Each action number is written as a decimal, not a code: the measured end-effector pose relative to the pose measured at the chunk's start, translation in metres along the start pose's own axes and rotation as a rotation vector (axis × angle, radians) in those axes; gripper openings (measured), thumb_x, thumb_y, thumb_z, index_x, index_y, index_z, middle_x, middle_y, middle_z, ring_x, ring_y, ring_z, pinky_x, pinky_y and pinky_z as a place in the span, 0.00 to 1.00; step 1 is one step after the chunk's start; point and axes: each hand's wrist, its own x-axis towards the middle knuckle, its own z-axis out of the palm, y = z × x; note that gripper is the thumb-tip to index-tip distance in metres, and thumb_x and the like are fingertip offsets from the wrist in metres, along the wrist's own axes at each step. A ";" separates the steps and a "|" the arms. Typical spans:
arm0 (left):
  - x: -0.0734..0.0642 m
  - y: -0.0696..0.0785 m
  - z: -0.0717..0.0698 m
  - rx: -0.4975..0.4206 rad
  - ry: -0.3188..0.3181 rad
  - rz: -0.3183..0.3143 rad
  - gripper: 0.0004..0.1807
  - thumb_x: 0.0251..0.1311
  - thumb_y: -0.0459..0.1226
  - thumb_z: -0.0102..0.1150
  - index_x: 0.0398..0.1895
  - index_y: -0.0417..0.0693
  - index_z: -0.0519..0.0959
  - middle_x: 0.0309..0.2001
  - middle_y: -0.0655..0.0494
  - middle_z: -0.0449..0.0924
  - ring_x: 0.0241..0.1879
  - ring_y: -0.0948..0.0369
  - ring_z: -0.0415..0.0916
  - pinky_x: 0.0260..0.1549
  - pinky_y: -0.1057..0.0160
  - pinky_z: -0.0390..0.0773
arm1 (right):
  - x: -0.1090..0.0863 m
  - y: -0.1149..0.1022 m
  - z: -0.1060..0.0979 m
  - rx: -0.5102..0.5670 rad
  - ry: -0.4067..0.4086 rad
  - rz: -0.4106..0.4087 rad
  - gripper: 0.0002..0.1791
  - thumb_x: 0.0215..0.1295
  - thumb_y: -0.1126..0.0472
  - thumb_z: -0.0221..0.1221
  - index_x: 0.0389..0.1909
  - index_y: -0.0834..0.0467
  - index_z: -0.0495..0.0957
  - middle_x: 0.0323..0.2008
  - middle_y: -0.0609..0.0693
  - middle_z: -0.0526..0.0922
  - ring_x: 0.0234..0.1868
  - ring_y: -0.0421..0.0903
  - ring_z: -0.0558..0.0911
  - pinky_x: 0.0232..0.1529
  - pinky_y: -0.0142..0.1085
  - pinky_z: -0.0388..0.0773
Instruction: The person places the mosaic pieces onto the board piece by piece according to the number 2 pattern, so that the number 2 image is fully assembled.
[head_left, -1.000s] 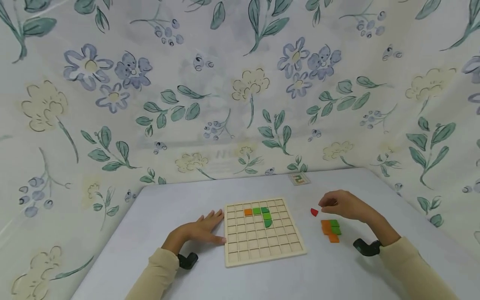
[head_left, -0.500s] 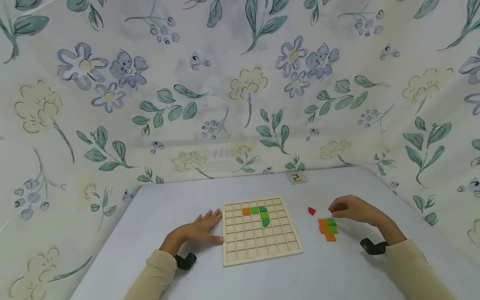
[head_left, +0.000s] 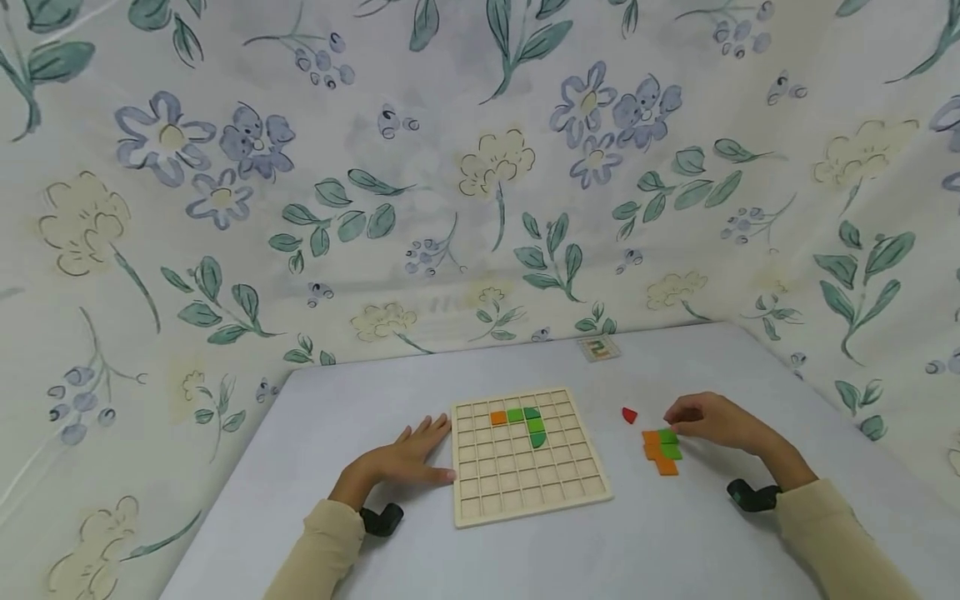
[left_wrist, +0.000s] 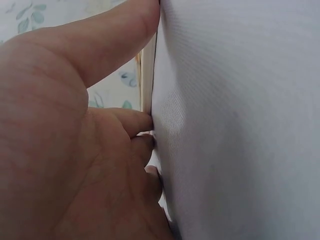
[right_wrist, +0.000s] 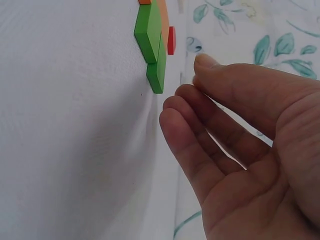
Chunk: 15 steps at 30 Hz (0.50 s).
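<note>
My left hand lies spread on the table, fingertips and thumb right at the left edge of a pale wooden grid board. On the board sit an orange square tile, two light green squares and two dark green rounded pieces. To the right, my right hand hovers with loosely curved fingers at the far edge of a cluster of orange tiles and green tiles. Nothing shows between its thumb and fingers in the right wrist view, where a green tile lies just beyond the fingertips.
A red wedge-like piece lies between the board and the right hand. Toward the back of the white table is a small card with a printed pattern. Behind the table hangs a floral cloth.
My right hand has moved from beside the red piece, rightward and slightly nearer, to the far edge of the green tiles. The left hand keeps its place at the board.
</note>
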 end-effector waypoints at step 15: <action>0.004 0.003 -0.002 0.019 -0.008 -0.005 0.57 0.60 0.60 0.62 0.80 0.40 0.46 0.81 0.41 0.40 0.80 0.40 0.33 0.76 0.37 0.36 | 0.000 0.001 0.006 -0.063 0.009 -0.011 0.07 0.65 0.63 0.64 0.42 0.57 0.86 0.42 0.49 0.87 0.46 0.47 0.82 0.53 0.48 0.82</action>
